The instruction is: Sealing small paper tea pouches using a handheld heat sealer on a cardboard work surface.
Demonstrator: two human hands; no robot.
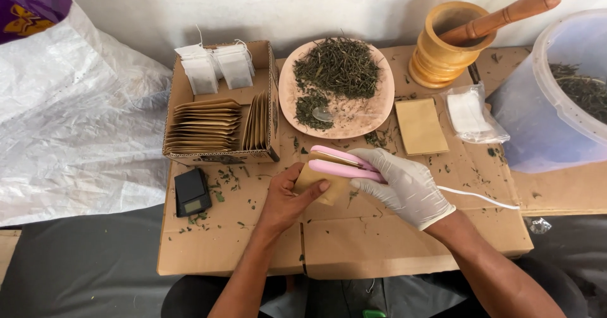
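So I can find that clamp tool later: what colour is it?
Pink, seen in the head view: the sealer in the gloved right hand.

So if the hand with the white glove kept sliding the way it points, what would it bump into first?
The gloved right hand points left along the pink sealer. Going on, it would probably first meet the bare left hand holding the tan pouch; beyond sits the small black scale.
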